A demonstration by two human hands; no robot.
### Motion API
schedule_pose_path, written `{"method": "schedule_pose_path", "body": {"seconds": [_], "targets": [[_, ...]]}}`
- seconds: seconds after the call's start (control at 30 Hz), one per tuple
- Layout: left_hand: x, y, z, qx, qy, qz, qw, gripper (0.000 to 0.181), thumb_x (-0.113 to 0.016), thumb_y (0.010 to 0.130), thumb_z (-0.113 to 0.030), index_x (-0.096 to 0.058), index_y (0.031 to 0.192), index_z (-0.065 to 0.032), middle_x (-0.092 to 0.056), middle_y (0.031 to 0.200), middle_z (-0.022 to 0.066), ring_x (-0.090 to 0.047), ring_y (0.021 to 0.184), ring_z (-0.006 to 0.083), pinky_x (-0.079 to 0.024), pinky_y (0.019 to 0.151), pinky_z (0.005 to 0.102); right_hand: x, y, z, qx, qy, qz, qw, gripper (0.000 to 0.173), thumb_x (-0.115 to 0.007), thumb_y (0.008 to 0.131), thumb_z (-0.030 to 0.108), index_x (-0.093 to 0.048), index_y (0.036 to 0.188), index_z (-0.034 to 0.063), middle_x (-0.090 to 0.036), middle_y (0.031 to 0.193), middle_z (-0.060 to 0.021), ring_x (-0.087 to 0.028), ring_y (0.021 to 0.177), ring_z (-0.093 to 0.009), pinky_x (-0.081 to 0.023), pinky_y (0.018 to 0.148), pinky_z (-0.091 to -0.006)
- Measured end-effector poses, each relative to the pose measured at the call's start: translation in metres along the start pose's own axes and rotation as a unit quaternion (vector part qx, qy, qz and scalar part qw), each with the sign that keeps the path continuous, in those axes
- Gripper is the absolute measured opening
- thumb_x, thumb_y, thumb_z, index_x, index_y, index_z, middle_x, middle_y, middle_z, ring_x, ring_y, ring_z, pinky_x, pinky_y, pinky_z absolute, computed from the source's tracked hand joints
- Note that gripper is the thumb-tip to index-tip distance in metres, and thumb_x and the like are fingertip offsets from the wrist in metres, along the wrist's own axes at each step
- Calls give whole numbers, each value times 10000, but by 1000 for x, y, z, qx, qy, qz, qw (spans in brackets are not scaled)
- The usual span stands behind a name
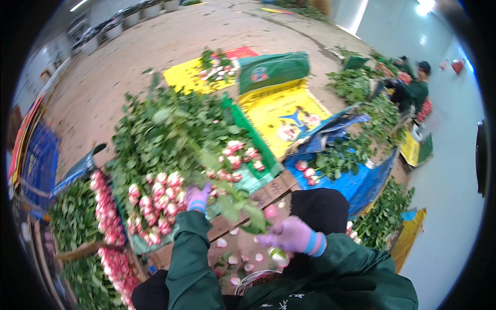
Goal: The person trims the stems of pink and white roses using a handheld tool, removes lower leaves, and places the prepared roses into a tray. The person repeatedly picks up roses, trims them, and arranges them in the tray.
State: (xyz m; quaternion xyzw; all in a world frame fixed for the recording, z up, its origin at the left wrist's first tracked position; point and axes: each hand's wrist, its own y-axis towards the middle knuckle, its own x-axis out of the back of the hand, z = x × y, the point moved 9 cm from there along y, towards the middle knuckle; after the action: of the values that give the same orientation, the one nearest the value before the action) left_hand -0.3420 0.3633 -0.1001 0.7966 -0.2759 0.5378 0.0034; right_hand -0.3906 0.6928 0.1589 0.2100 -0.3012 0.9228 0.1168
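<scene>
My right hand (293, 237), in a purple knit glove, holds a rose; its pale bloom (278, 256) hangs below the fingers. Blurred green leaves (242, 207) stretch up and left from this hand, apparently on the same stem. My left hand (197, 198), gloved alike, is beside a heap of pink-and-white roses (161, 201), thumb apart from the fingers. I see nothing held in it. The roses lie with blooms towards me and leafy stems (166, 128) pointing away, on a green sheet (257, 182) edged by a cardboard strip (273, 190).
Bundled rose heads (106, 209) line the left side. Rose stems lie on a blue tarp (345, 190) at right. Beyond is a yellow printed sheet (267, 112). Petals (232, 259) litter the floor between my knees. Another person (418, 89) sits among flowers by the wall.
</scene>
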Motion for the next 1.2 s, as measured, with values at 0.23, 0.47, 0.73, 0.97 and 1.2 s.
{"method": "schedule_pose_path", "body": {"seconds": [0.23, 0.47, 0.73, 0.97, 1.2], "targets": [[47, -52, -78, -81, 5, 24, 996, 566, -441, 935, -527, -683, 1102, -44, -636, 1176, 220, -588, 1106, 368, -430, 959, 450, 20, 12, -42, 59, 84, -141, 985, 371, -616, 931, 396, -681, 817, 50, -611, 634, -72, -584, 487, -144, -466, 495, -311], [138, -154, -87, -159, -148, 134, 967, 385, -631, 877, -401, -691, 1008, -44, -689, 833, 101, -643, 767, 188, -500, 716, 317, 20, 126, -49, 22, 164, -217, 962, 351, -650, 886, 379, -695, 851, 33, -717, 767, -73, -653, 676, -172, -492, 653, -320], [169, -239, -22, -120, -262, 144, 947, 281, -669, 873, -177, -664, 1064, 28, -695, 930, 46, -615, 817, 109, -496, 746, 275, 33, 230, -22, 41, -147, -276, 949, 512, -605, 857, 447, -619, 1209, 75, -681, 1082, -181, -651, 1003, -338, -502, 899, -426], [243, -214, -7, -95, -431, 38, 897, 278, -590, 941, -225, -653, 1071, 12, -693, 1011, 71, -663, 870, 148, -529, 770, 282, -43, 141, 76, 145, 118, 204, 961, 531, -522, 950, 532, -653, 1124, 48, -687, 890, -36, -625, 734, -87, -499, 659, -230], [256, -177, -13, -56, -544, 36, 837, 339, -532, 971, -268, -636, 1117, 20, -704, 1008, 90, -669, 835, 142, -521, 708, 259, -88, 82, 121, 132, 17, 292, 947, 383, -691, 818, 401, -678, 888, 25, -656, 691, -33, -593, 548, -79, -482, 514, -236]]}}
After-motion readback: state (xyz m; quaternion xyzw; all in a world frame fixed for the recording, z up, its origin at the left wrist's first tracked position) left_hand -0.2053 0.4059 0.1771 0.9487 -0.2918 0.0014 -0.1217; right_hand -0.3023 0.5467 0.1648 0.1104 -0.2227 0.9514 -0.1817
